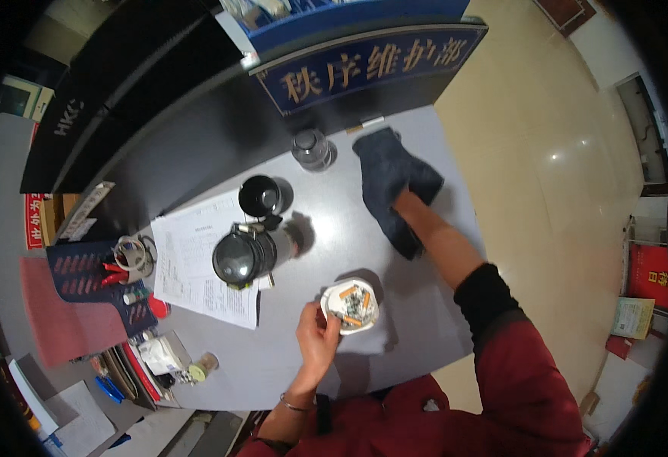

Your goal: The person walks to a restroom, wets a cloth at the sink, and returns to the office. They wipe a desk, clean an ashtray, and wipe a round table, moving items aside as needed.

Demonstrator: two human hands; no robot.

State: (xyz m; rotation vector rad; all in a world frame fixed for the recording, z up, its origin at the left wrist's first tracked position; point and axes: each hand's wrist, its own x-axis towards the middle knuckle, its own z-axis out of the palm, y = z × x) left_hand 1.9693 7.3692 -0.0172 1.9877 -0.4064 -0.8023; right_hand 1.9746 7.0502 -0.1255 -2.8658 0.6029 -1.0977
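Observation:
My left hand [318,337] grips the near left rim of a white ashtray [350,290], thumb on top. Several cigarette butts and grey ash lie inside it. Whether the ashtray rests on the grey desk [334,228] or is slightly raised, I cannot tell. Farther off to the right, my right hand [407,201] presses into a crumpled dark blue-grey cloth [382,171] on the desk, and the cloth's folds hide its fingers. A clear lidded container [311,149] stands just left of the cloth.
A large dark-lidded flask [238,260] and an open black cup [260,196] stand by printed papers [197,251]. A jar with a yellow-green lid [202,367] sits front left. Behind rise a low partition with a lettered blue sign [362,68] and a black monitor [117,85]. Tiled floor [516,143] lies right.

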